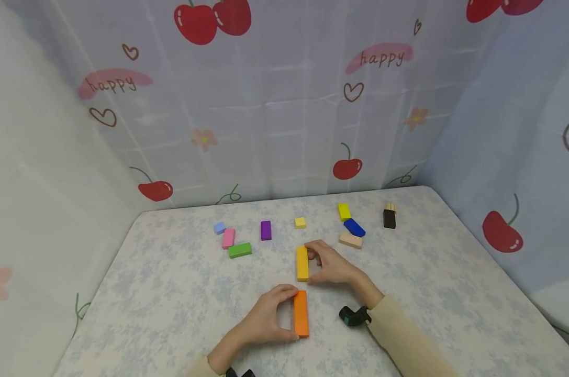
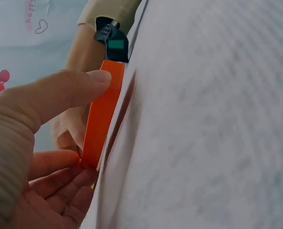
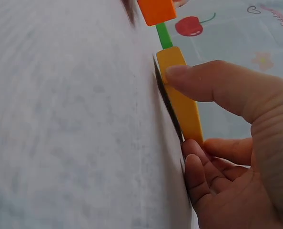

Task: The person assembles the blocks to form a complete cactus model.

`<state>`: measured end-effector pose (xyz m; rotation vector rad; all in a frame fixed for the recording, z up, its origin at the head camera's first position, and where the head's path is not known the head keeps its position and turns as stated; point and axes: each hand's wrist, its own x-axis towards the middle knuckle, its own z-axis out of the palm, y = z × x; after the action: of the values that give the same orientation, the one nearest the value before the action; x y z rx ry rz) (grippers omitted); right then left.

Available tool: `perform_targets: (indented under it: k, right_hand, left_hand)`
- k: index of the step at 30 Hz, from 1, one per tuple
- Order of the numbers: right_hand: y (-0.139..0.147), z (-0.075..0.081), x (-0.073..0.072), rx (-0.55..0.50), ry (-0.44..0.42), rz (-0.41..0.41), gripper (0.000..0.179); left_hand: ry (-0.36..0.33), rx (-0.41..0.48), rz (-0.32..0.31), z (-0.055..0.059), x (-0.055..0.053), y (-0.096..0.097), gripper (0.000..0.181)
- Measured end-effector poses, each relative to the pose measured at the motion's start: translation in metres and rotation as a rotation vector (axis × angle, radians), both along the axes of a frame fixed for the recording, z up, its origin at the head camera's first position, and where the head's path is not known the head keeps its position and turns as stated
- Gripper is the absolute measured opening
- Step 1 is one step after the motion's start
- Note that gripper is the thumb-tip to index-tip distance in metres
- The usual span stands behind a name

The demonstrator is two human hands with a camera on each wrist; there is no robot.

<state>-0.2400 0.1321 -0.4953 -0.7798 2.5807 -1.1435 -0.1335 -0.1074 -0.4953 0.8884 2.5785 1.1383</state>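
Evidently, the left hand pinches a long, smooth orange rectangular block, perhaps of painted wood or plastic, thumb at the near end and fingertips at the far end. Just beyond that grip, the right hand holds a similarly smooth golden-yellow rectangular block the same way, from its own side. Gripping by the ends probably steadies each block's direction and leaves its top and long sides uncovered. The two blocks lie nearly in line, end facing end, with a small gap; coming from opposite sides likely gives each hand room. Shadows run beneath both, but whether either is lifted off the patterned tabletop I cannot tell.

Beyond the grips and to their left lie a green block, a pink one and a purple one; beyond the right hand, a beige block and a dark blue one. Their distance from the fingers presumably spares the hands any obstruction.
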Motion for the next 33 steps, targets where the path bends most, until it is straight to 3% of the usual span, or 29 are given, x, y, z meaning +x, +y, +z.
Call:
perform_targets:
  k: [10, 25, 33]
  right_hand:
    - [-0.01, 0.001, 0.004, -0.006, 0.039, 0.096, 0.085]
    - [-0.007, 0.003, 0.005, -0.031, -0.032, 0.13, 0.083]
    - [-0.006, 0.0, 0.006, -0.058, -0.023, 0.114, 0.078]
  left_hand:
    - [0.01, -0.046, 0.03, -0.005, 0.005, 0.006, 0.082]
    - [0.021, -0.013, 0.033, -0.009, 0.004, 0.006, 0.084]
    - [0.021, 0.011, 0.03, -0.011, 0.003, 0.006, 0.085]
